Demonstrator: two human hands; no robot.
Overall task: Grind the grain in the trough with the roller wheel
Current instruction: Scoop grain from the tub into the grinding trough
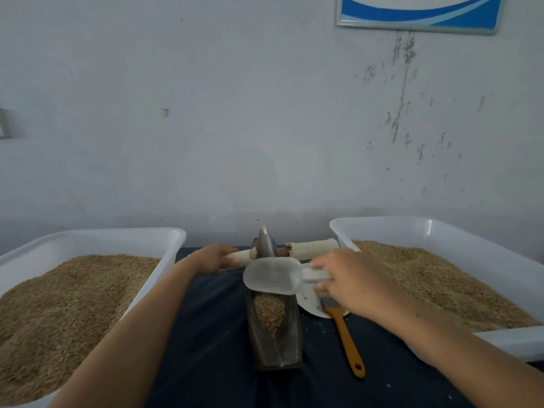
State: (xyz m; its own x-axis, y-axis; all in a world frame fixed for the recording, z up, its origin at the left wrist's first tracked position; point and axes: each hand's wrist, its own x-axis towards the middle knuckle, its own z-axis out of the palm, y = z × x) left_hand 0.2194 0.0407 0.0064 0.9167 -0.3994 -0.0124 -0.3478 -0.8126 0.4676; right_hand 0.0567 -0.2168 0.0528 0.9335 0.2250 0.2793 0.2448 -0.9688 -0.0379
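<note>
A dark boat-shaped metal trough [275, 346] lies on the dark cloth in the middle, with a small heap of brown grain [269, 313] in it. At its far end stands the grey roller wheel [265, 242] on a pale wooden axle [313, 248]. My left hand [210, 258] grips the axle's left handle. My right hand [347, 279] holds the handle of a clear plastic scoop [272, 275], which hovers over the trough's far part and looks empty.
Two big white tubs of brown grain flank the trough, one at the left [97, 240] and one at the right [441, 231]. A brush with an orange handle [347, 340] lies right of the trough, partly on a white plate [309, 300]. A grey wall rises close behind.
</note>
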